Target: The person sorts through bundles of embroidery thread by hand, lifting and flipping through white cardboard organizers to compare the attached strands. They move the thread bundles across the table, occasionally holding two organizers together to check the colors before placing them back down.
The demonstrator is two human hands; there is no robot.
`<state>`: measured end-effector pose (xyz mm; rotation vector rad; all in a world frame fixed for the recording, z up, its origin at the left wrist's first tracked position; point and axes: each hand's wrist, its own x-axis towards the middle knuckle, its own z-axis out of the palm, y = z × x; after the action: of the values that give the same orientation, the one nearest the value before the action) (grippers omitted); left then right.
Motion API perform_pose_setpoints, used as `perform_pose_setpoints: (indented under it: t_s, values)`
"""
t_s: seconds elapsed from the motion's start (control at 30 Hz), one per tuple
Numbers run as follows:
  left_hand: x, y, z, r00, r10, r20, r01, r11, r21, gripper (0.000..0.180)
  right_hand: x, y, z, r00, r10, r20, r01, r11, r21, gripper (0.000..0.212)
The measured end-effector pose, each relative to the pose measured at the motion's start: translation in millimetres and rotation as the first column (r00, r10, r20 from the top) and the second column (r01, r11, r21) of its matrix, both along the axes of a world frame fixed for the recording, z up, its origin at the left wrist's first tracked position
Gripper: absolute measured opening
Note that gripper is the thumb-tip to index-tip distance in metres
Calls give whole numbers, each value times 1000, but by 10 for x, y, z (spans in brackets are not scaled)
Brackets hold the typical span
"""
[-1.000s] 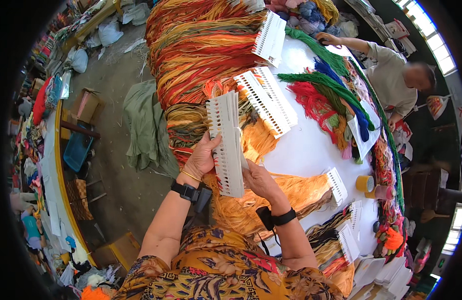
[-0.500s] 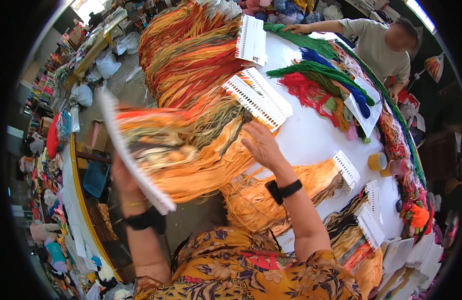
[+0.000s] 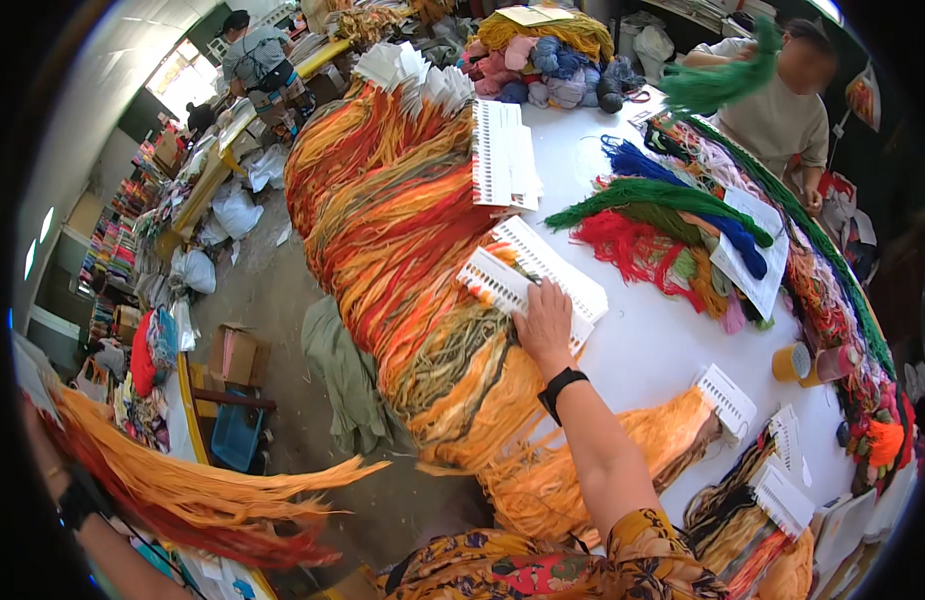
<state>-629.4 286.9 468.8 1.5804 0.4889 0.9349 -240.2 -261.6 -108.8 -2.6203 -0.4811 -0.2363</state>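
At the far left edge my left hand (image 3: pixel 48 450), dim and partly cut off by the rim, is closed on a white punched card (image 3: pixel 35 378). From that card a bundle of orange and red threads (image 3: pixel 203 450) streams out to the right. My right hand (image 3: pixel 546 325) lies with its fingers spread on a stack of white punched cards (image 3: pixel 553 265) at the table's edge. From these cards hangs a thick mass of orange, red and olive threads (image 3: pixel 453 350), spilling over the left edge of the table.
More carded orange thread (image 3: pixel 543 490) lies near me. Green skeins (image 3: pixel 633 200), red skeins (image 3: pixel 623 240) and thread cones (image 3: pixel 791 362) sit on the white table (image 3: pixel 643 350). Across it, a person (image 3: pixel 783 100) swings a green skein. A blue crate (image 3: pixel 237 437) is on the floor.
My left hand has swung far left and outward, pulling its carded threads off the pile. My right hand has come down onto the stacked cards. The other person has lifted a green skein.
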Motion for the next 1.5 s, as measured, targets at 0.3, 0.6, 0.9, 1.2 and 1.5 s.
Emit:
perform_pose_setpoints:
  t_s: [0.3, 0.6, 0.9, 1.2, 1.5]
  values:
    - [4369, -348, -1158, 769, -637, -51, 588, 736, -336, 35, 0, 34, -168, 996, -88, -4, 87, 992, -95, 61]
    - [7212, -1899, -3499, 668, -744, -27, 630, 585, -510, 31, 28, 157, -222, 997, -65, -29, 63, 997, -50, 63]
    - [7937, -2978, -5273, 811, -540, -223, 478, 833, -279, 31, 85, 126, -274, 996, -69, -48, 67, 997, -37, 67]
    - [7647, -3134, -5321, 532, -814, -235, 770, 580, -265, 44, 39, -41, -302, 991, -91, -96, 94, 995, 34, 67]
    - [7341, -2275, -4373, 416, -438, -797, 671, 739, -55, 42, 59, -53, -287, 993, -97, 72, 80, 974, 213, 65]
